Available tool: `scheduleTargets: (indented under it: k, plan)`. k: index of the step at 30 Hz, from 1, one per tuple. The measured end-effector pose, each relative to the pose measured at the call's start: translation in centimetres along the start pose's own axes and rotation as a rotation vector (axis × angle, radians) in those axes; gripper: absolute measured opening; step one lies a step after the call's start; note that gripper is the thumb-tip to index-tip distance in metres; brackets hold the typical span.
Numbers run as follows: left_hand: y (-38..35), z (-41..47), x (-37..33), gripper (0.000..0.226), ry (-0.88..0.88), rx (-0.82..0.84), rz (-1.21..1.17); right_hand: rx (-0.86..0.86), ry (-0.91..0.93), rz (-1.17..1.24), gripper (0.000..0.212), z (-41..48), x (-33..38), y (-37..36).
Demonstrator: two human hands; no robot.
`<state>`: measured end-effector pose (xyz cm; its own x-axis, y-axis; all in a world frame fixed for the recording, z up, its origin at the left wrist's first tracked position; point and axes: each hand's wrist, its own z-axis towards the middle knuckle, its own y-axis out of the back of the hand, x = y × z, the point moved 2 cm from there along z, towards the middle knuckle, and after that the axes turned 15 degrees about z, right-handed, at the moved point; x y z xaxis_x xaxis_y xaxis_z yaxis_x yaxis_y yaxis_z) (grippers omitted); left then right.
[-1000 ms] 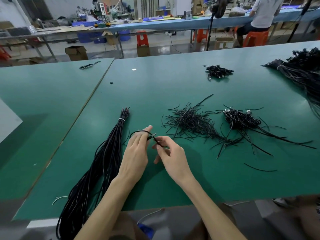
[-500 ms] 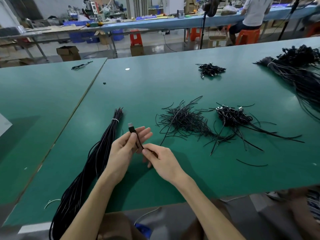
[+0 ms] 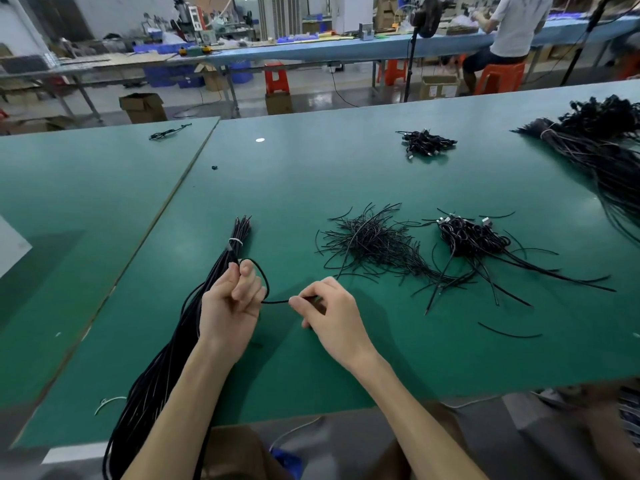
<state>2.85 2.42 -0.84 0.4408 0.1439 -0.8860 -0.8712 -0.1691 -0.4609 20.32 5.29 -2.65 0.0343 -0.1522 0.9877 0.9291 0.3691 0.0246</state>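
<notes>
A thin black cable [image 3: 266, 282] loops from my left hand [image 3: 230, 303] across to my right hand [image 3: 329, 310], low over the green table [image 3: 311, 174]. My left hand grips the looped part with curled fingers. My right hand pinches the cable's other stretch between thumb and forefinger. A long tied bundle of black cables [image 3: 194, 323] lies just left of my left hand and runs off the table's near edge.
A heap of short black ties [image 3: 374, 244] lies right of my hands, and beside it a pile of coiled cables [image 3: 467, 237]. A smaller coiled pile [image 3: 424, 142] sits further back. A big cable bundle [image 3: 595, 143] lies at far right. A person [image 3: 512, 26] sits at the far bench.
My hands have moved apart. The cable, earlier held short with its plug upright in my left fingers, now forms a loop round my left hand and stretches to my right.
</notes>
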Motion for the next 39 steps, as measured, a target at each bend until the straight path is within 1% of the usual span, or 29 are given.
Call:
scheduleTargets:
  k: [1, 2, 4, 7, 9, 11, 13, 16, 21, 24, 26, 27, 28, 29, 31, 32, 33, 36, 39]
  plan:
    - [0.0, -0.1, 0.2, 0.038, -0.027, -0.044, 0.102, -0.029, -0.006, -0.009, 0.016, 0.1, -0.1, 0.1]
    - [-0.2, -0.2, 0.3, 0.042, -0.071, -0.084, 0.258, -0.053, -0.01, -0.021, 0.014, 0.2, -0.2, 0.1]
    - [-0.8, -0.5, 0.8, 0.039, -0.209, -0.102, 0.677, -0.093, -0.007, -0.045, 0.012, 0.2, -0.2, 0.2]
    - [-1.6, -1.1, 1.8, 0.023, -0.411, 0.063, 1.261, -0.124, 0.003, -0.054, 0.007, 0.3, -0.1, 0.4]
    - [-1.9, -1.4, 2.4, 0.014, -0.533, 0.126, 1.568, -0.146, -0.008, 0.015, 0.007, 0.4, -0.2, 0.7]
    - [-2.6, -1.6, 2.6, 0.015, -0.609, 0.091, 1.734, -0.162, -0.019, 0.082, 0.014, 0.3, -0.4, 0.9]
    - [-3.1, -1.6, 2.5, 0.016, -0.627, 0.014, 1.785, -0.159, -0.012, 0.138, 0.017, 0.2, -0.5, 1.0]
    - [-3.0, -1.7, 2.0, 0.018, -0.695, -0.089, 1.811, -0.131, 0.004, 0.229, 0.015, 0.2, -0.4, 0.9]
    - [-3.1, -1.8, 1.6, 0.036, -0.705, -0.136, 1.638, -0.068, 0.027, 0.339, 0.014, 0.1, 0.0, 1.0]
    - [-2.4, -1.5, 1.4, 0.029, -0.672, -0.215, 1.556, -0.007, 0.006, 0.285, 0.011, 0.0, 0.2, 0.7]
    - [-2.1, -1.5, 1.3, 0.026, -0.666, -0.264, 1.497, 0.049, -0.005, 0.223, 0.013, -0.1, 0.2, 0.4]
    - [-1.9, -1.5, 1.4, 0.027, -0.653, -0.261, 1.438, 0.073, -0.008, 0.201, 0.015, -0.1, 0.2, 0.2]
    - [-1.5, -1.3, 1.5, 0.027, -0.599, -0.228, 1.325, 0.091, -0.011, 0.184, 0.018, -0.1, 0.3, 0.2]
    - [-1.0, -0.9, 1.4, 0.026, -0.488, -0.164, 1.14, 0.105, -0.014, 0.165, 0.019, -0.1, 0.3, 0.1]
    - [-0.5, -0.3, 1.2, 0.03, -0.213, 0.003, 0.622, 0.126, -0.015, 0.111, 0.019, -0.2, 0.2, 0.0]
    - [-0.5, -0.2, 0.9, 0.034, -0.127, 0.046, 0.413, 0.137, -0.017, 0.092, 0.019, -0.2, 0.1, -0.1]
    - [-0.4, -0.1, 0.6, 0.036, -0.081, 0.051, 0.276, 0.147, -0.021, 0.085, 0.019, -0.2, 0.0, -0.1]
    - [0.0, 0.0, 0.1, 0.035, -0.026, 0.045, 0.024, 0.158, -0.035, 0.082, 0.02, -0.2, 0.1, -0.2]
    - [0.0, -0.1, -0.1, 0.033, 0.033, 0.107, -0.066, 0.15, -0.033, 0.049, 0.019, -0.2, 0.1, -0.1]
